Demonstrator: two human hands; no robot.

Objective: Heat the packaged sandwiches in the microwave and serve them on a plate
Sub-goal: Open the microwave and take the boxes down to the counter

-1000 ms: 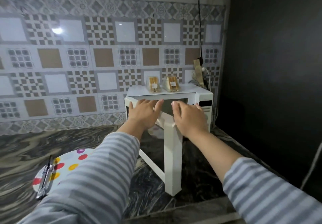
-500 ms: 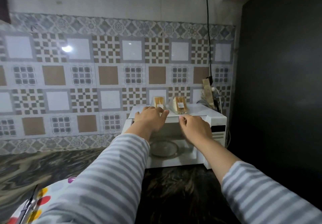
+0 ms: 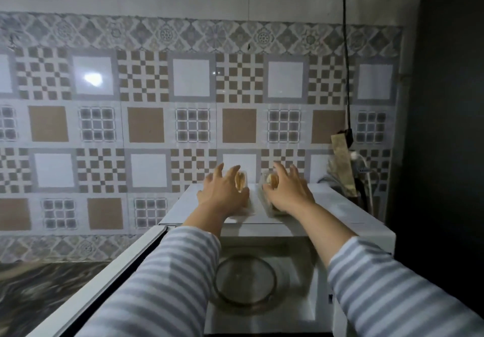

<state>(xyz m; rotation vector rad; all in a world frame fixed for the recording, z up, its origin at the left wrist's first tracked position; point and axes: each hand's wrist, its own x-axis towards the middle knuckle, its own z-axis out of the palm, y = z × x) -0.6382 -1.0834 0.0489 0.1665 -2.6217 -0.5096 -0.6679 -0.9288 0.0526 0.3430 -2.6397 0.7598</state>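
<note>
Two clear-packed sandwiches stand on top of the white microwave. My left hand lies with spread fingers against the left sandwich pack, which shows past its fingers. My right hand rests over the right sandwich pack, fingers apart and draped on it; neither pack is lifted. The microwave door hangs open to the left. Inside, the glass turntable is bare. The plate is out of view.
A black power cord hangs down the tiled wall to a plug behind the microwave, beside a brown cardboard piece. A dark wall closes the right side. Dark marble counter shows at lower left.
Both hands left the microwave door, now wide open, and rose to its top, onto the two sandwich packs. The view came closer and tilted up; the plate dropped out of sight.
</note>
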